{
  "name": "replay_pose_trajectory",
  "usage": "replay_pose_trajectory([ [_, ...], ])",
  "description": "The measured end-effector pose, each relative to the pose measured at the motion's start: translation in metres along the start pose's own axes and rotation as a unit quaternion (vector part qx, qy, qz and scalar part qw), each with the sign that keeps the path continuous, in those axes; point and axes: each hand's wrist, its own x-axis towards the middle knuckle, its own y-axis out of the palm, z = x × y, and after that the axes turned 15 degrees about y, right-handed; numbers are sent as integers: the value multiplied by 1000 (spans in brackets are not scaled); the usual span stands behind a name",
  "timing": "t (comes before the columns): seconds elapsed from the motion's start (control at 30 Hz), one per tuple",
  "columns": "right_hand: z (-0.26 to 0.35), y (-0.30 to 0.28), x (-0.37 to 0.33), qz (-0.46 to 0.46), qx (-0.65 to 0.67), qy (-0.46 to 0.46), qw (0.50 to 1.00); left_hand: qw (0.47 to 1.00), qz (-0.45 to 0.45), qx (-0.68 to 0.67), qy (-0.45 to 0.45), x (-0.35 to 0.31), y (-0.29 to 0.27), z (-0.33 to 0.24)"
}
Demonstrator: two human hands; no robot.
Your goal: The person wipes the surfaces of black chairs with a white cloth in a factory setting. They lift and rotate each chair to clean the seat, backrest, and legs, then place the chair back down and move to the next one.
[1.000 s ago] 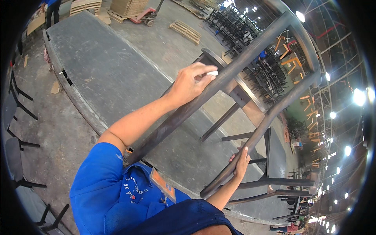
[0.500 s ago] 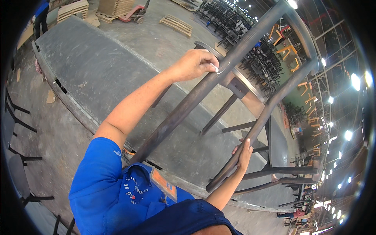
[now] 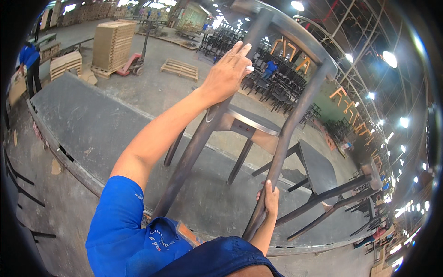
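A dark wooden chair (image 3: 282, 152) stands tilted before me on the long grey table, its backrest rising toward the upper right. At its left back post is my left hand (image 3: 226, 76), fingers stretched along the wood, with a small white chalk-like piece (image 3: 249, 69) by the thumb. A pale loop-shaped line (image 3: 211, 113) shows on that post below the hand. My right hand (image 3: 269, 199) is wrapped round the lower part of the right back post. The seat (image 3: 256, 121) lies beyond the posts, with a bracket showing dark holes under its rear edge.
The grey table (image 3: 92, 108) curves across the view. A second dark chair (image 3: 318, 168) rests on it to the right. More chairs (image 3: 25, 184) stand at the lower left. Farther off are a pallet (image 3: 180, 68), stacked boards (image 3: 113, 46), a red pallet jack (image 3: 131, 63) and a worker (image 3: 30, 60).
The view has swung up and to the right. My left hand has gone from a pinch at the post to fingers stretched along it, higher toward the top rail. My right hand keeps its hold.
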Motion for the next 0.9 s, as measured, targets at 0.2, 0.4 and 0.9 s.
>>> replay_pose_trajectory([
  [0.2, -9, -3, -17, 13, 22, -12, 1000, 993, -15, 86, 78, 49, 34, 13],
  [0.4, -5, -3, -25, 9, 39, -10, 999, 973, 60, 203, 90, 100, 51, 27],
  [0.9, -9, -13, -32, 66, 38, -26, 997, 978, 99, 113, 145, 142, 104, -27],
])
